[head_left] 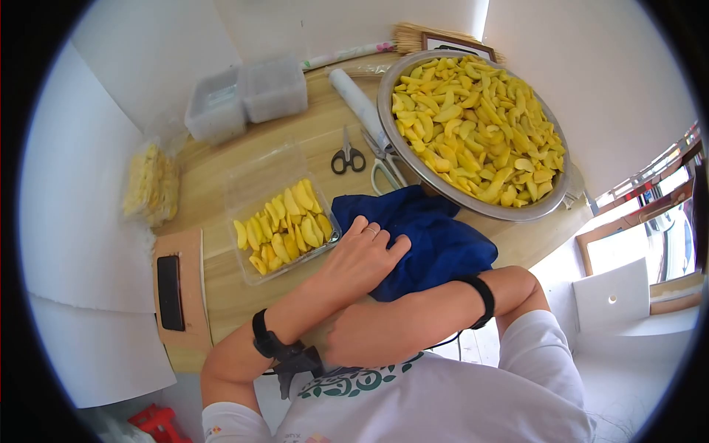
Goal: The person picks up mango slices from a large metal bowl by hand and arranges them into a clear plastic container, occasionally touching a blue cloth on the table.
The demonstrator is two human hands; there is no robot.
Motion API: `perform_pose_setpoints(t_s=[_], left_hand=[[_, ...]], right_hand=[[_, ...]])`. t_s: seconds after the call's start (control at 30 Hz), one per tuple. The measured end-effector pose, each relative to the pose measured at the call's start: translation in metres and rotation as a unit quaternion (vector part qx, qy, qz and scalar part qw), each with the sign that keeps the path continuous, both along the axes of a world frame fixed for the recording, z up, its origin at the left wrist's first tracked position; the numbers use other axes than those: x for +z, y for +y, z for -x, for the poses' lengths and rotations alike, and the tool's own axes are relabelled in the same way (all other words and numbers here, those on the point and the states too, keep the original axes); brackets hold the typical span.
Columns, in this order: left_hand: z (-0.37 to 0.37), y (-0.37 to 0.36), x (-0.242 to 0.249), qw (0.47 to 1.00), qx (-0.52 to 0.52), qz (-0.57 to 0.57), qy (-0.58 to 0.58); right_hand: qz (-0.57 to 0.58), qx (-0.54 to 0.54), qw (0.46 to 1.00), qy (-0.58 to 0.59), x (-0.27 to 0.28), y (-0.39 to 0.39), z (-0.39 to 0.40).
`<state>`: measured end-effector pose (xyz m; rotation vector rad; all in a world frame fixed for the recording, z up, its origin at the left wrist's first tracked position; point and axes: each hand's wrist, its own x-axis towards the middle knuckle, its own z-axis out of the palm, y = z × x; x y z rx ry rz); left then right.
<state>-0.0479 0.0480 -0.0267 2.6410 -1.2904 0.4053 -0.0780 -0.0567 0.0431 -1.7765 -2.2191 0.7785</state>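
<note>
My left hand (363, 255) lies flat on a dark blue cloth (436, 236) bunched on the round wooden table (221, 280); its fingers are spread and a ring shows on one. Just left of it is a clear plastic tray (284, 221) filled with yellow fruit slices. My right forearm crosses in front of my body. My right hand (348, 338) is tucked under my left forearm and mostly hidden. A black band sits on each forearm.
A large metal bowl (390, 136) heaped with yellow slices stands behind the cloth. Beside it lie black-handled scissors (348, 157), white-handled scissors (384, 168) and a film roll (358, 103). Empty clear boxes (245, 100), a bag of slices (151, 184) and a black phone (170, 292) are at the left.
</note>
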Motion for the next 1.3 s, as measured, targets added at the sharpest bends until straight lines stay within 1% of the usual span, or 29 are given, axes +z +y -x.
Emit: perform_pose_setpoints(t_s=[0.1,0.13,0.17,0.2,0.23,0.27,0.3,0.37,0.43,0.53,0.57,0.6,0.67,0.7,0.73,0.77,0.8,0.83,0.9,0.93,0.97,1.0,1.03,1.1,1.2,1.27,1.3], left_hand=[[0.006,0.007,0.005,0.999,-0.022,0.019,0.023],[0.008,0.010,0.005,0.999,-0.025,0.023,0.024],[0.009,0.012,0.004,0.998,-0.021,0.010,0.052],[0.009,0.012,0.003,0.997,-0.019,-0.002,0.079],[0.009,0.010,0.001,0.997,-0.022,0.002,0.078],[0.008,0.009,-0.003,0.998,-0.008,-0.004,0.067],[0.008,0.007,-0.007,0.998,0.006,-0.011,0.056],[0.005,0.006,-0.014,0.999,0.011,-0.010,0.039],[0.006,0.008,-0.015,1.000,0.018,-0.009,0.024],[0.013,0.011,-0.007,0.999,0.020,0.019,0.043],[0.017,0.013,-0.004,0.998,0.015,0.054,0.025],[0.022,0.016,-0.002,0.996,0.011,0.089,0.007],[0.033,0.026,0.001,0.994,0.015,0.111,-0.002],[0.038,0.033,0.001,0.991,0.017,0.130,-0.013],[0.042,0.039,0.001,0.991,0.020,0.131,-0.012],[0.046,0.046,0.001,0.985,0.046,0.166,-0.018],[0.050,0.053,0.001,0.977,0.073,0.200,-0.025],[0.051,0.062,0.002,0.977,0.074,0.200,-0.024],[0.054,0.078,0.002,0.959,0.122,0.254,-0.020],[0.055,0.085,0.000,0.959,0.122,0.255,-0.019],[0.056,0.092,-0.003,0.950,0.148,0.275,-0.023],[0.056,0.097,-0.005,0.939,0.173,0.295,-0.026],[0.057,0.100,-0.006,0.938,0.174,0.297,-0.024],[0.058,0.105,-0.004,0.920,0.203,0.333,-0.023],[0.056,0.113,-0.002,0.908,0.194,0.369,-0.051],[0.056,0.116,0.002,0.903,0.195,0.376,-0.067],[0.057,0.121,0.004,0.900,0.199,0.379,-0.085]], right_hand=[[0.047,-0.089,0.992,0.081,0.009,-0.032,-0.015],[-0.011,-0.109,0.993,0.040,0.016,-0.046,-0.020],[-0.069,-0.129,0.989,-0.003,0.025,-0.059,-0.025],[-0.060,-0.207,0.976,0.013,0.034,-0.070,-0.028],[-0.052,-0.284,0.957,0.028,0.042,-0.081,-0.030],[-0.076,-0.336,0.939,0.018,0.043,-0.092,-0.035],[-0.100,-0.386,0.917,0.007,0.044,-0.102,-0.041],[-0.119,-0.501,0.857,0.013,0.060,-0.116,-0.049],[-0.169,-0.565,0.803,-0.084,0.060,-0.137,-0.067],[-0.205,-0.671,0.695,-0.155,0.059,-0.161,-0.094],[-0.224,-0.699,0.656,-0.176,0.056,-0.169,-0.103],[-0.223,-0.699,0.656,-0.177,0.052,-0.176,-0.113],[-0.198,-0.747,0.593,-0.227,0.043,-0.186,-0.128],[-0.197,-0.745,0.595,-0.226,0.039,-0.189,-0.133],[-0.187,-0.748,0.581,-0.262,0.036,-0.190,-0.137],[-0.176,-0.749,0.566,-0.296,0.032,-0.190,-0.140],[-0.175,-0.749,0.567,-0.294,0.030,-0.190,-0.143],[-0.167,-0.747,0.568,-0.303,0.028,-0.189,-0.145],[-0.157,-0.745,0.569,-0.311,0.022,-0.192,-0.151],[-0.170,-0.743,0.567,-0.313,0.017,-0.194,-0.155],[-0.182,-0.741,0.564,-0.314,0.016,-0.193,-0.156],[-0.181,-0.741,0.565,-0.315,0.017,-0.192,-0.156],[-0.174,-0.744,0.563,-0.317,0.019,-0.191,-0.154],[-0.166,-0.744,0.562,-0.319,0.020,-0.189,-0.153],[-0.152,-0.756,0.556,-0.309,0.021,-0.192,-0.152],[-0.203,-0.765,0.539,-0.287,0.022,-0.190,-0.146],[-0.202,-0.762,0.546,-0.282,0.024,-0.189,-0.142]])
